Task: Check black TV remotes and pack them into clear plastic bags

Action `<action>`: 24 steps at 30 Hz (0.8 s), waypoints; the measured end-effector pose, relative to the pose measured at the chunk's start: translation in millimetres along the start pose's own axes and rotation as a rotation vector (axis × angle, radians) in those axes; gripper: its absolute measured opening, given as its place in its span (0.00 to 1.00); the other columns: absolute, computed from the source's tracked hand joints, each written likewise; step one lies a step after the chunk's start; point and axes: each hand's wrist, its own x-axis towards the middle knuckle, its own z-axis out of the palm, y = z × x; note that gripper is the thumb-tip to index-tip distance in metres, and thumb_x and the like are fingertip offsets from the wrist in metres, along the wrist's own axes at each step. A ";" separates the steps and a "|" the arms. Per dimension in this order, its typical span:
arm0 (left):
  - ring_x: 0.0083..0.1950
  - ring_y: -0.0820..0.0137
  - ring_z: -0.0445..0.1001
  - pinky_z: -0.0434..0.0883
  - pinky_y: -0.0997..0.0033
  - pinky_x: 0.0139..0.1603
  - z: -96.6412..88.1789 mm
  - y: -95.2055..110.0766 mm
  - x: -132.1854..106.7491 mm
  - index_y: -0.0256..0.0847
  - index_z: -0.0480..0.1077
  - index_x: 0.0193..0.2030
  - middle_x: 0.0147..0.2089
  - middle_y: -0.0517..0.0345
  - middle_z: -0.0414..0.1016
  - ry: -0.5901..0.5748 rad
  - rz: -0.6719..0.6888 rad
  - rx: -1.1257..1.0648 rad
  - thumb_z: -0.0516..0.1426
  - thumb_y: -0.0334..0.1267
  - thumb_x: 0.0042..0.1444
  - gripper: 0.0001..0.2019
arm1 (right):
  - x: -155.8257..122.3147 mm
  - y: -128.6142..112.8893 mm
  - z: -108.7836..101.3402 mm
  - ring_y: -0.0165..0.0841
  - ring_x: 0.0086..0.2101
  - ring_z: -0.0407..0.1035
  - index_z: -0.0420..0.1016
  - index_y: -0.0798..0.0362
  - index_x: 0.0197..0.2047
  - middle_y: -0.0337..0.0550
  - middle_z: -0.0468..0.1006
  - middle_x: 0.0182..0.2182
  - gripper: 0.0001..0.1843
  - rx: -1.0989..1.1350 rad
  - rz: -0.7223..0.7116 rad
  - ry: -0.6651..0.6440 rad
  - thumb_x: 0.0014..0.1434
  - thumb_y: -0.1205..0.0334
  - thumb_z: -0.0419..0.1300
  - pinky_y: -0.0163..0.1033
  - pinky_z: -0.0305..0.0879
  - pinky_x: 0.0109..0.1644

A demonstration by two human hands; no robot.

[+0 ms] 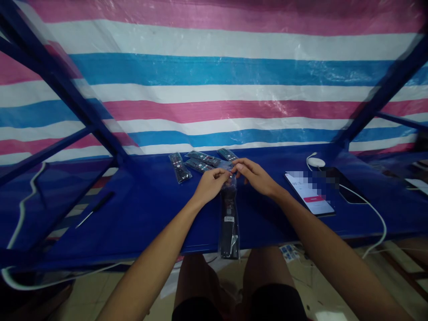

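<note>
A person's left hand [210,186] and right hand [254,176] are meeting at the top of a bagged remote [229,223], fingertips pinching its plastic, apparently steadying it while its length is lying across the blue table [150,214] toward the near edge. Other remotes [179,167] are lying just beyond, within easy reach.

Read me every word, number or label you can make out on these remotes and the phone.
Nothing can be read for certain: the white label on the bagged remote is too small, and the phone screen is pixelated and blurred, including its pink button.
</note>
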 end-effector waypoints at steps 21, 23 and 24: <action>0.45 0.68 0.79 0.78 0.65 0.49 -18.2 0.2 -1.3 0.38 0.79 0.40 0.43 0.51 0.80 -0.034 -0.284 -0.339 0.70 0.40 0.57 0.10 | 3.9 9.6 1.5 0.36 0.43 0.79 0.82 0.51 0.46 0.46 0.84 0.42 0.18 0.480 0.313 -0.121 0.57 0.50 0.73 0.45 0.79 0.50; 0.45 0.68 0.79 0.78 0.65 0.48 -18.6 -0.6 -0.7 0.39 0.78 0.40 0.43 0.52 0.80 -0.017 -0.270 -0.353 0.70 0.40 0.56 0.10 | 2.5 10.6 2.7 0.37 0.42 0.81 0.83 0.51 0.47 0.45 0.85 0.40 0.19 0.477 0.315 -0.165 0.56 0.51 0.74 0.47 0.79 0.51; 0.45 0.68 0.79 0.78 0.65 0.49 -19.5 -0.5 -0.6 0.39 0.78 0.42 0.44 0.53 0.80 -0.022 -0.264 -0.365 0.71 0.40 0.56 0.11 | 2.2 11.3 3.2 0.36 0.41 0.81 0.83 0.51 0.47 0.44 0.85 0.39 0.19 0.477 0.311 -0.157 0.56 0.51 0.74 0.46 0.80 0.50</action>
